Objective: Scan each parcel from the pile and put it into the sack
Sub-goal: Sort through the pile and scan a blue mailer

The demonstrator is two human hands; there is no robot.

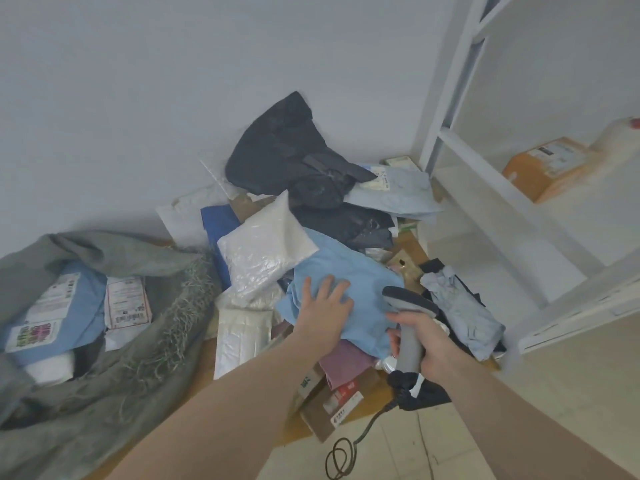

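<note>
Nearest the camera, two bare forearms reach out over the floor toward the pile. At the right, the right hand has its grip clamped round the handle of a grey scanner, whose head points out over the parcels; a dark coiled cable trails from the handle's base down onto the pale floor tiles. Just beside it, the left hand lies flat with fingers spread and straight, pressing on a light blue parcel at the near top of the pile. Under that parcel sit a mauve packet and a brown carton. Left of the hands, the grey sack lies open on the floor, with a blue labelled parcel and a white labelled packet inside. Farther back in the pile rest a white padded parcel and, against the wall, a black bag. At the far right, a white shelf carries an orange box.
</note>
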